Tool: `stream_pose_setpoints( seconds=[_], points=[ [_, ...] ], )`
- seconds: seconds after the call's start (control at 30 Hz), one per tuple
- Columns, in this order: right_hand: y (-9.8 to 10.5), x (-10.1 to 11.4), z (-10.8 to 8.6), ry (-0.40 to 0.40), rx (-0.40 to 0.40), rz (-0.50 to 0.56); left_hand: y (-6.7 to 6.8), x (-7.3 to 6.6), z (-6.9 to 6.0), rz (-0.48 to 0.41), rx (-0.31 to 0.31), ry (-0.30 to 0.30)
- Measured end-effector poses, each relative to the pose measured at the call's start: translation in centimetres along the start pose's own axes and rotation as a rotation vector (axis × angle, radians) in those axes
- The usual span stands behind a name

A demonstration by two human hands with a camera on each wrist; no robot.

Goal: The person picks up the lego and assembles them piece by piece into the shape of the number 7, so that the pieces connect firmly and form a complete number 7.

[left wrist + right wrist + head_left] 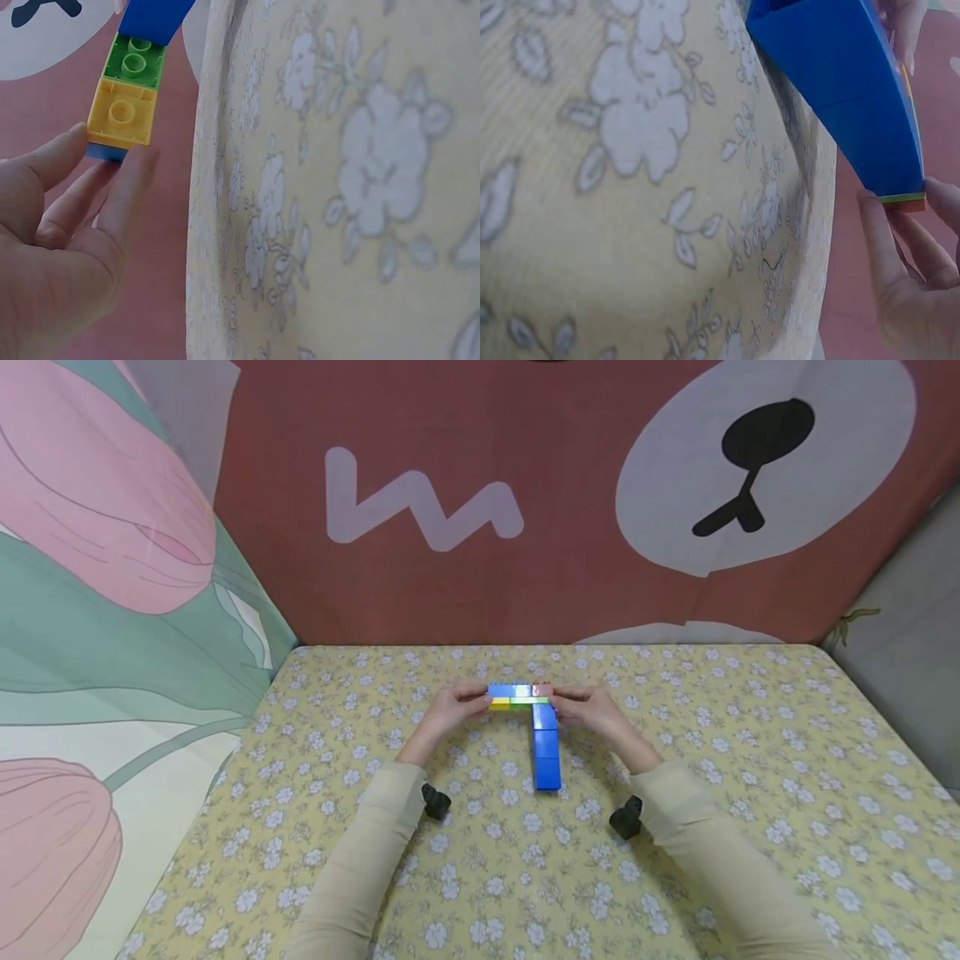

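Both hands hold one structure of joined toy building bricks in front of the body. Its upper bar has a blue brick (510, 690) and a red brick (542, 690) on top, over a yellow brick (499, 702) and a green brick (525, 701). From the bar's right end a column of several blue bricks (547, 747) extends toward me. My left hand (450, 710) pinches the bar's yellow end; the left wrist view shows the hollow underside of the yellow brick (121, 112). My right hand (596, 710) pinches the end with the red brick (906, 205).
A yellow floral cloth (480, 877) covers the table. Behind it stands a reddish-brown backdrop (450, 593) with a cartoon face; a tulip-print cloth (112, 635) hangs at the left. Small black devices sit at the left wrist (435, 802) and right wrist (627, 818).
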State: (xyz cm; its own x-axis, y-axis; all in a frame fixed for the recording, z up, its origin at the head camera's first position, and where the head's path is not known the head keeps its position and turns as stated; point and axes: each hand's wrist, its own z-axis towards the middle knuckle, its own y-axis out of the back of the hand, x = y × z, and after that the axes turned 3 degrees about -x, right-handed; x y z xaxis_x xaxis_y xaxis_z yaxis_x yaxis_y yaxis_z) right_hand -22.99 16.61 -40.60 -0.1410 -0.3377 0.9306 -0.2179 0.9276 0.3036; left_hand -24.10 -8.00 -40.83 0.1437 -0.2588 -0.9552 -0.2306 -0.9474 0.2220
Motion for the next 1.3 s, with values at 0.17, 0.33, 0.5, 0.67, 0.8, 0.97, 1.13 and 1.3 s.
stream_pose_setpoints(
  seconds=[0.17,0.33,0.5,0.67,0.8,0.97,1.13,1.3],
  points=[
    [-0.3,-0.3,0.4,-0.023,0.009,-0.004,0.0,0.3,0.1,0.024,0.002,0.049],
    [-0.6,-0.6,0.6,-0.064,0.015,-0.045,-0.1,0.8,0.5,0.056,0.021,0.103],
    [-0.8,-0.7,0.7,-0.121,0.008,-0.083,-0.3,1.0,0.7,-0.001,0.006,0.190],
    [-0.9,-0.6,0.6,-0.131,0.004,-0.126,-0.4,0.8,0.7,-0.049,-0.009,0.227],
    [-1.1,-0.5,0.6,-0.134,0.014,-0.112,-0.4,0.7,0.8,-0.066,-0.003,0.239],
    [-1.3,-0.4,0.6,-0.150,0.023,-0.059,-0.3,0.7,0.8,-0.081,0.002,0.250],
    [-1.2,-0.4,0.7,-0.162,0.032,-0.032,-0.2,0.6,0.8,-0.087,0.011,0.249],
    [-1.1,-0.3,0.5,-0.156,0.041,-0.008,0.1,0.5,0.7,-0.086,0.021,0.246]
  ],
)
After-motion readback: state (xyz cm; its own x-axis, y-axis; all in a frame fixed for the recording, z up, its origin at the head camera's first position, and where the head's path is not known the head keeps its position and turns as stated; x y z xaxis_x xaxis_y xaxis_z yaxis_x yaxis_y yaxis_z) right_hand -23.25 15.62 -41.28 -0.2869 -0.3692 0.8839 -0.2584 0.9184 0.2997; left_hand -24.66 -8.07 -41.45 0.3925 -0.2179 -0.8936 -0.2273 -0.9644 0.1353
